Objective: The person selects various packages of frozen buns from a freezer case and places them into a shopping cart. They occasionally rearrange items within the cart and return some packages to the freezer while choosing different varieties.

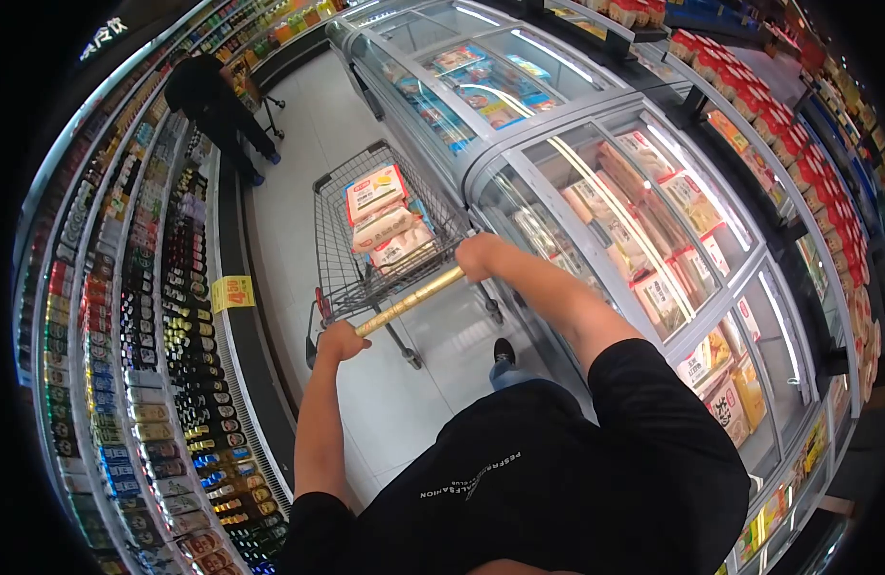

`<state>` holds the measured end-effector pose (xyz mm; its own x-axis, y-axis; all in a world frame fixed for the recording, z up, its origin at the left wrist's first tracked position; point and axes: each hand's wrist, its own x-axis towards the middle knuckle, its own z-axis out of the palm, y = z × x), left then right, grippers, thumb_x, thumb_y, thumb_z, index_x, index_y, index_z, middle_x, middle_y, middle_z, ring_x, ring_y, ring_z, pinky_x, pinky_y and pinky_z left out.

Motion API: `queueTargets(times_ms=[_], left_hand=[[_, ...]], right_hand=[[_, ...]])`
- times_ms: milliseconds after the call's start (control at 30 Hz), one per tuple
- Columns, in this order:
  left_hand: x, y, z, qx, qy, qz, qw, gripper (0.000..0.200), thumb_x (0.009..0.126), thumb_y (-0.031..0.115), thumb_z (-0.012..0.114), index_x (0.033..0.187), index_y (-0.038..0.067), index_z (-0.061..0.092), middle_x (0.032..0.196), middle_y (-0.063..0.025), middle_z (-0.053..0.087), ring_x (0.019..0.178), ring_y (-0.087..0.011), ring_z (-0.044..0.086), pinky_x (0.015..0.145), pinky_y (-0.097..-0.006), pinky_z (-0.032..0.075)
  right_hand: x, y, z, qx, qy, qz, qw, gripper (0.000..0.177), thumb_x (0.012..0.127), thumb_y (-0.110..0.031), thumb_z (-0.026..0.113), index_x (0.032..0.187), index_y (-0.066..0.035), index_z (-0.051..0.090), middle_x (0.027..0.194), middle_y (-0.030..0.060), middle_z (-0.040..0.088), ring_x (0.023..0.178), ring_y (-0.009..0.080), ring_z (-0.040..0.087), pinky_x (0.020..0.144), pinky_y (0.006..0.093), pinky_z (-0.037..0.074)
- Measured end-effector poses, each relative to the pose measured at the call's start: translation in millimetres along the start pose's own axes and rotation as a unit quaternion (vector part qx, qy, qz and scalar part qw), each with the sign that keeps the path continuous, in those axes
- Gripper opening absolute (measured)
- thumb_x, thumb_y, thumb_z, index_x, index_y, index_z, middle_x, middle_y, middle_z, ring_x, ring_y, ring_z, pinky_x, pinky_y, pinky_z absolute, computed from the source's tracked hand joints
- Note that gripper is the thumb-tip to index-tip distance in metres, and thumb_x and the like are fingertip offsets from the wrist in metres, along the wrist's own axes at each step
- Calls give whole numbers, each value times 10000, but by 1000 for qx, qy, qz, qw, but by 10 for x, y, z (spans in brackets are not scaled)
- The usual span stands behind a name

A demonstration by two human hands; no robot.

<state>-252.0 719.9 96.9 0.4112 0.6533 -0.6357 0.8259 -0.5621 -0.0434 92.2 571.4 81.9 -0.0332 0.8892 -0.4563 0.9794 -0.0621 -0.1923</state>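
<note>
Both my hands hold the yellow handle bar (409, 301) of a wire shopping cart (342, 264). My left hand (341, 341) is wrapped round its left end, and my right hand (478, 257) grips the right end, beside the freezer. Inside the cart lie several food packages: a red and white box (375, 190) at the far end, a pale package (382, 227) in the middle, and another red and white package (404, 249) nearer the handle.
Glass-topped freezers (519, 142) with packaged food line the right side. Shelves of bottles and cans (188, 335) run along the left, with a yellow price tag (233, 293). Further up the aisle (308, 125), a person in dark clothes (217, 105) stands by another cart.
</note>
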Motion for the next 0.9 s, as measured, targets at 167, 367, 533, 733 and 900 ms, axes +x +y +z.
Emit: queueTargets(times_ms=[167,367,533,733,900], left_hand=[[375,-6,-294,3,3,-12,1000,492,694,422,804,921,-11,753,992,-235,724,960,-363,700,859,-438,549],[911,-228,-529,-4,27,41,999,500,686,407,828,899,-37,743,937,-251,719,927,-378,700,868,-427,549],[1398,-408,-707,-12,7,80,997,507,709,416,820,868,-57,726,885,-272,707,882,-392,702,833,-432,545],[1760,-454,-940,-53,-4,138,989,531,727,423,823,792,-84,676,730,-267,669,762,-395,690,743,-449,529],[2189,-527,-830,-107,-32,107,988,493,763,330,829,654,-85,584,647,-239,641,604,-354,662,617,-456,504]], right_hand=[[319,302,-250,39,30,-21,999,297,761,-170,624,1000,-68,769,1078,135,740,1006,299,713,861,433,569],[775,500,-453,41,60,-21,997,265,746,-185,651,960,-93,777,1043,108,750,974,279,723,831,421,574],[1081,681,-611,34,90,-22,995,235,747,-177,668,945,-122,781,1023,96,753,964,274,725,822,416,573],[1605,780,-182,15,423,39,905,65,725,-185,662,684,-137,650,769,52,666,846,242,661,750,374,485],[1728,834,-291,-37,370,111,922,63,761,-227,665,720,-182,684,779,-6,670,891,199,626,809,362,397]])
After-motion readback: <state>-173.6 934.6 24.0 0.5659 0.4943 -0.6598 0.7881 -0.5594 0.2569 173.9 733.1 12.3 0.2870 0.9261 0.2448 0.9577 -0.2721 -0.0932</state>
